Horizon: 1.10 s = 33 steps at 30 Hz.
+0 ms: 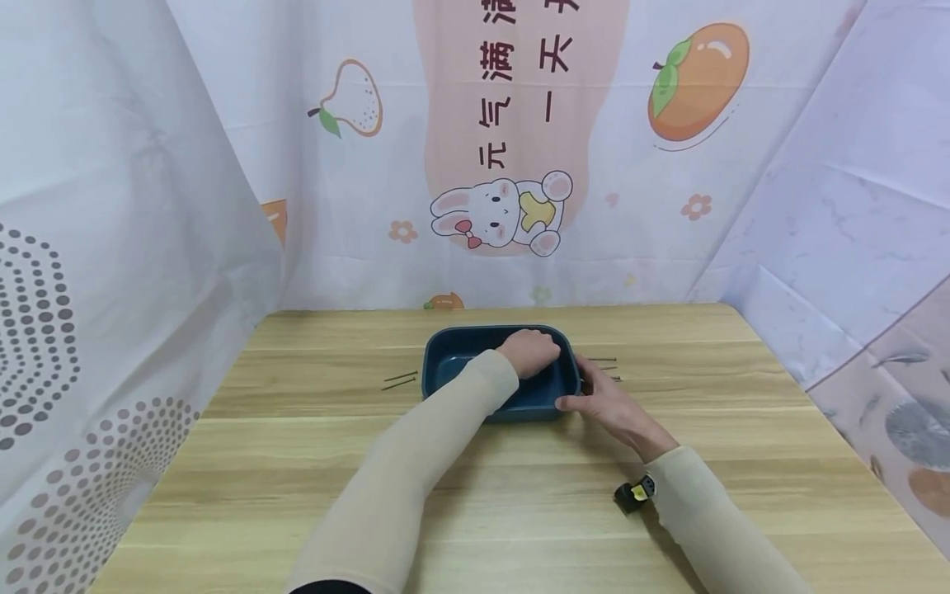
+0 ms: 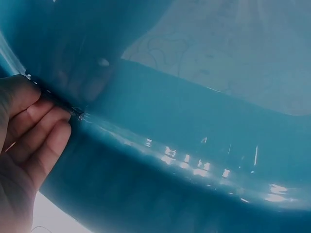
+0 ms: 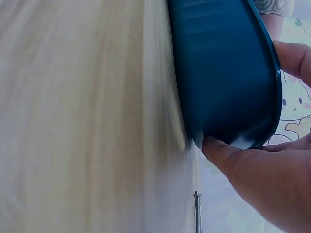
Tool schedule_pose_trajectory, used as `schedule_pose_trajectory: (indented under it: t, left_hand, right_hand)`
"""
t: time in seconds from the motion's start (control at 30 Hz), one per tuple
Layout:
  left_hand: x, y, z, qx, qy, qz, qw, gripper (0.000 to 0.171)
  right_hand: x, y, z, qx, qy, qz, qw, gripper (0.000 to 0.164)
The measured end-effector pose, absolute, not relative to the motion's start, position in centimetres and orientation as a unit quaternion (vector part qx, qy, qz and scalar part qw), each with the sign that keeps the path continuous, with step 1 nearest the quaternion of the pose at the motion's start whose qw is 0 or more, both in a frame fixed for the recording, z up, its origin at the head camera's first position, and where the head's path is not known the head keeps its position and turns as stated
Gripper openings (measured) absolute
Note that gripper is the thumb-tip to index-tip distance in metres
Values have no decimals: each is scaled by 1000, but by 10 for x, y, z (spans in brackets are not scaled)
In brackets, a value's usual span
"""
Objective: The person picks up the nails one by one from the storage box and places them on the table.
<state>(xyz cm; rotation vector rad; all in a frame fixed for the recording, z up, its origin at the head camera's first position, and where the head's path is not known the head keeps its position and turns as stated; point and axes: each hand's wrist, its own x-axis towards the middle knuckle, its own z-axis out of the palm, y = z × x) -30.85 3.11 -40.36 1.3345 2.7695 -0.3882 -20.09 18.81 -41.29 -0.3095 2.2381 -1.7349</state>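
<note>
A dark blue rectangular plastic box [image 1: 475,413] with rounded corners stands on the table, long side facing me. My left hand [image 1: 529,353] reaches down inside its right half. In the left wrist view the thumb and fingers of that hand pinch a thin dark screw [image 2: 58,102] close to the box's glossy inner wall [image 2: 194,126]. My right hand [image 1: 604,404] grips the box's right end from outside. The right wrist view shows its thumb and fingers round the rim and outer wall [image 3: 228,73].
Loose screws [image 1: 399,382] lie on the table left of the box; several more screws [image 1: 603,360] lie to its right, beyond my right hand. A small black and yellow device [image 1: 634,493] is by the right sleeve. Behind the wooden table [image 1: 297,462] hangs a printed cloth [image 1: 356,198].
</note>
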Motion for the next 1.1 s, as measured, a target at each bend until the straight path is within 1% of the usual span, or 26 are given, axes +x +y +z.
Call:
schedule_pose_trajectory:
  t: [0.53, 0.8, 0.97, 1.1]
  left_hand:
    - [-311, 32, -406, 427, 895, -126, 24, 16]
    - [-308, 31, -393, 429, 892, -142, 17, 16]
    - [-304, 21, -383, 418, 899, -124, 42, 13]
    - [-300, 11, -374, 405, 908, -94, 56, 16]
  right_hand:
    - [-202, 189, -413, -110, 783, -595, 146, 90]
    - [-201, 188, -413, -104, 787, -591, 144, 89]
    - [-201, 188, -412, -102, 788, -589, 146, 91]
    - [-201, 186, -412, -101, 784, -595, 144, 91]
